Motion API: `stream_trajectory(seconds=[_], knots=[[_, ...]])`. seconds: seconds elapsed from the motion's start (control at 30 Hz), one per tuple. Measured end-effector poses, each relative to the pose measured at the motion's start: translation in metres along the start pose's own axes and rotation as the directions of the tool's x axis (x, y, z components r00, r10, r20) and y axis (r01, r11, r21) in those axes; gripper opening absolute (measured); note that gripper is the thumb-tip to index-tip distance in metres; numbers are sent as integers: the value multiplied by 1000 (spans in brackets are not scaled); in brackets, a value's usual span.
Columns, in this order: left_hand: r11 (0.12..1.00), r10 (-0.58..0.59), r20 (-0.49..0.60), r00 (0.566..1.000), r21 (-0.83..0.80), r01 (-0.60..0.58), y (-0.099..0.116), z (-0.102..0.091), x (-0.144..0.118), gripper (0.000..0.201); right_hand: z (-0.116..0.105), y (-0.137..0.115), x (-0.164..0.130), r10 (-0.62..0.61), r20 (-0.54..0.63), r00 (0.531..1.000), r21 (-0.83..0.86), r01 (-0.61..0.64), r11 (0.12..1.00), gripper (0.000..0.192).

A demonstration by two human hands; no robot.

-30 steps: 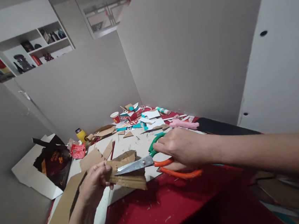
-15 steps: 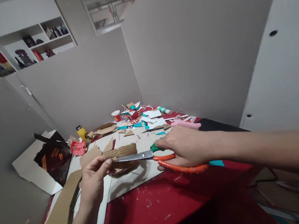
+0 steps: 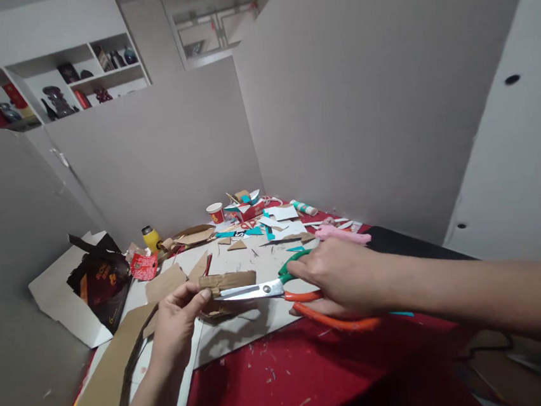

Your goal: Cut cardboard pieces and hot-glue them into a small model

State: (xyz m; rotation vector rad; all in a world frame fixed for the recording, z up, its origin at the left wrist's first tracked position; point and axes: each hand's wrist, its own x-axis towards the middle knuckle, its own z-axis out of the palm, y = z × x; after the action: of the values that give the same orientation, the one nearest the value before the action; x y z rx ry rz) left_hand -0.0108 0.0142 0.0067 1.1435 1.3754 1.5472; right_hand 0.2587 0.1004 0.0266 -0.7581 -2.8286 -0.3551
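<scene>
Between the thumb and fingers of my left hand (image 3: pixel 179 317) is the left end of a small brown cardboard piece (image 3: pixel 232 279). My right hand (image 3: pixel 332 277) grips scissors (image 3: pixel 253 291) with one green and one orange handle, fingers through the loops. The blades point left along the lower edge of the cardboard, their tips close to my left thumb. Whether the blades are fully closed on the cardboard I cannot tell. Another bit of brown cardboard shows below the blades, partly hidden by them.
A long cardboard strip (image 3: pixel 105 378) lies at the left, near a torn black and white box (image 3: pixel 99 283). Behind stand a yellow bottle (image 3: pixel 150 239) and a paper cup (image 3: pixel 215 213). Paper scraps (image 3: pixel 281 213) and a pink item (image 3: pixel 343 234) lie further right on the red-covered table (image 3: pixel 250 390).
The view has shifted slightly, so the scene sits a little lower and further right. Both hands keep their holds; the scissor handles look a little wider apart.
</scene>
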Motion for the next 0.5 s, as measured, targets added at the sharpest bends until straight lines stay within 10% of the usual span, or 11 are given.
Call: stream_trajectory(seconds=[0.5], knots=[[993,54,-79,995,-100,-61,-8,3,0,26,12,-13,-7,115,89,989,176,-130,976,45]])
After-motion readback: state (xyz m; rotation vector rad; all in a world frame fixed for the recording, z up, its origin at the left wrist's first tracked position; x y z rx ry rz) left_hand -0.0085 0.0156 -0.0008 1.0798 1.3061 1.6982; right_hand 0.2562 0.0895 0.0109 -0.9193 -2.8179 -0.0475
